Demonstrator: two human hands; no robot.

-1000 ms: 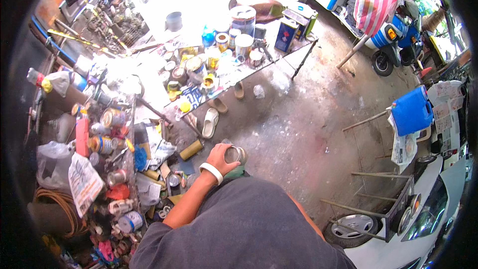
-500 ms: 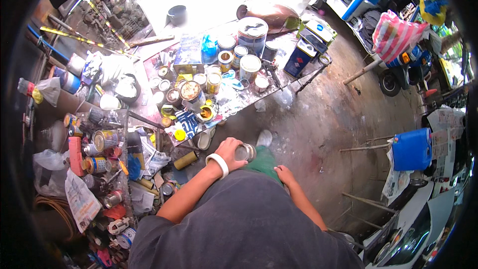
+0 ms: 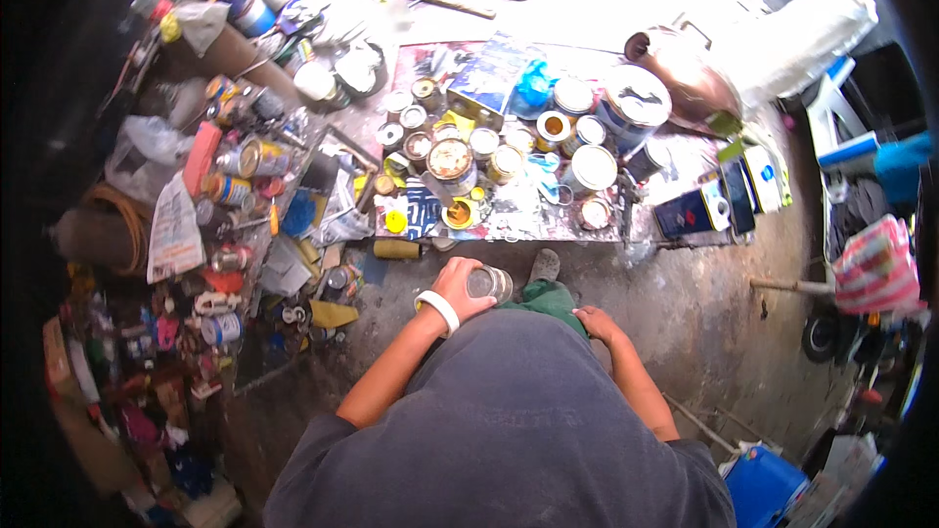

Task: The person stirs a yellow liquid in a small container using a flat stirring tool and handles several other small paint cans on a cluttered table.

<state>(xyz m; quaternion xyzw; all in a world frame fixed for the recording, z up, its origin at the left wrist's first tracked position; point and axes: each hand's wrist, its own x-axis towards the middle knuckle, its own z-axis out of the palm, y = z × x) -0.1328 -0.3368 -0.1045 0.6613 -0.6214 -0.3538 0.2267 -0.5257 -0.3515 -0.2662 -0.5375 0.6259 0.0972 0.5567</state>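
Observation:
My left hand (image 3: 463,287), a white band (image 3: 437,311) on its wrist, is closed around a round, clear-looking container (image 3: 489,284). It holds the container in front of my body, just short of the table's near edge. What is inside the container cannot be made out. My right hand (image 3: 596,322) hangs beside my green-clothed thigh (image 3: 550,299). Its thumb side shows stretched out with nothing visible in it, and the other fingers are partly hidden. Ahead, the paint-spotted table (image 3: 509,227) carries several cans, among them an open one with yellow inside (image 3: 458,214) and a large lidded one (image 3: 593,169).
Navy rectangular tins (image 3: 691,212) stand at the table's right end. Left of me, a cluttered shelf holds cans (image 3: 262,156), newspaper (image 3: 176,232) and bags. A wooden pole (image 3: 792,286) juts out at the right, and a blue container (image 3: 765,484) sits lower right.
My view has turned left, so the table now lies squarely ahead and the blue container sits lower right. The left hand keeps its hold on the container; the right hand stays beside my thigh.

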